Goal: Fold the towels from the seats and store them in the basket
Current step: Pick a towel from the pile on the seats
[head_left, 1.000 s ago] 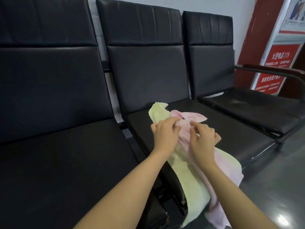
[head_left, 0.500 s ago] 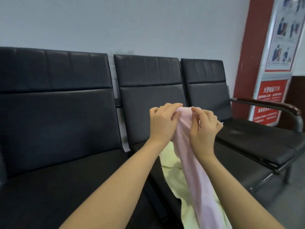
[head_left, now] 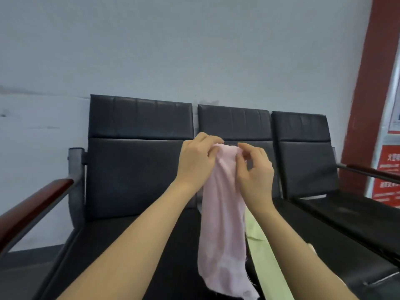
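Both hands up in front of the seats — I see the left hand (head_left: 198, 162) pinching the top edge of the pink towel (head_left: 223, 230) at its left corner, fingers curled over the cloth. Right hand (head_left: 255, 169) pinches the same top edge at the right corner, thumb and forefinger on the fabric, other fingers loosely curled. The two hands sit close together, so the towel is bunched narrow at the top and hangs straight down between the forearms, lower end crumpled near the bottom of the view. It's lifted off the seat. Behind it, a pale green towel (head_left: 266, 254) lies on the middle seat (head_left: 324, 252), partly hidden by the pink one and the right forearm. Row of three black padded seats against a grey wall (head_left: 173, 50) — wooden armrest (head_left: 32, 204) at far left. No basket visible from here.
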Tool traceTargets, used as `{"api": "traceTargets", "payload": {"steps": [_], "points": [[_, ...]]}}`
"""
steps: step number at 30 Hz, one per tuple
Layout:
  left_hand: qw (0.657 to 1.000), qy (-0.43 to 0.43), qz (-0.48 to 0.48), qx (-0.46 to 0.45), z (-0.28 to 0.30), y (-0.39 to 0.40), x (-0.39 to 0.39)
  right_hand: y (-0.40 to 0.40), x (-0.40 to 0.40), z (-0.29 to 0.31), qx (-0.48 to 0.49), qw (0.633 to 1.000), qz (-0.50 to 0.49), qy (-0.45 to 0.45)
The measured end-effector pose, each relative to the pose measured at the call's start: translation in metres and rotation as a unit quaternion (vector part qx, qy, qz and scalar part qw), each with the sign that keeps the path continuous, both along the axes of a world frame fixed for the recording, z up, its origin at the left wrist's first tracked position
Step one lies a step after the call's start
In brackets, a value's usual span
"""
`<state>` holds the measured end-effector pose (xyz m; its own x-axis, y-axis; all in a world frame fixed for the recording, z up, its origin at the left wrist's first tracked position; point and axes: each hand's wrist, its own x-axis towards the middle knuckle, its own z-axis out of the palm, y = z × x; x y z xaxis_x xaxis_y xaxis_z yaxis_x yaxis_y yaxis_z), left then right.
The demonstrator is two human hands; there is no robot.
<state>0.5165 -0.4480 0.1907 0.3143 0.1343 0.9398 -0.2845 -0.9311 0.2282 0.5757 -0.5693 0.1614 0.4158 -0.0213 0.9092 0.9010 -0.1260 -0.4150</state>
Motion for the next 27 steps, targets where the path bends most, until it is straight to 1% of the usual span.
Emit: {"api": "traceTargets", "payload": {"steps": [4, 7, 10, 12, 15, 17, 19, 22, 24, 27], "points": [[0.993, 0.098, 0.062, -0.005, -0.033, 0.032, -0.057, 0.029, -0.046, -0.036, -0.042, 0.990, 0.088, 0.101], [0.981, 0.164, 0.100, -0.012, -0.076, 0.052, -0.093, 0.044, -0.071, -0.076, -0.127, 0.968, 0.131, 0.174], [0.966, 0.226, 0.119, -0.035, -0.117, 0.065, -0.121, 0.051, -0.086, -0.117, -0.205, 0.948, 0.144, 0.197], [0.955, 0.263, 0.129, -0.054, -0.139, 0.069, -0.135, 0.050, -0.091, -0.140, -0.234, 0.938, 0.150, 0.207], [0.940, 0.292, 0.151, -0.092, -0.161, 0.075, -0.150, 0.044, -0.092, -0.164, -0.241, 0.927, 0.160, 0.239], [0.932, 0.288, 0.179, -0.130, -0.166, 0.077, -0.154, 0.041, -0.090, -0.168, -0.241, 0.919, 0.160, 0.269], [0.925, 0.272, 0.204, -0.171, -0.168, 0.077, -0.155, 0.039, -0.087, -0.169, -0.233, 0.917, 0.159, 0.280], [0.914, 0.269, 0.213, -0.216, -0.169, 0.071, -0.153, 0.037, -0.089, -0.170, -0.194, 0.913, 0.182, 0.310], [0.892, 0.314, 0.250, -0.210, -0.173, 0.064, -0.148, 0.040, -0.091, -0.172, -0.172, 0.908, 0.201, 0.325], [0.848, 0.380, 0.334, -0.157, -0.187, 0.055, -0.140, 0.049, -0.095, -0.172, -0.171, 0.905, 0.231, 0.314]]}}
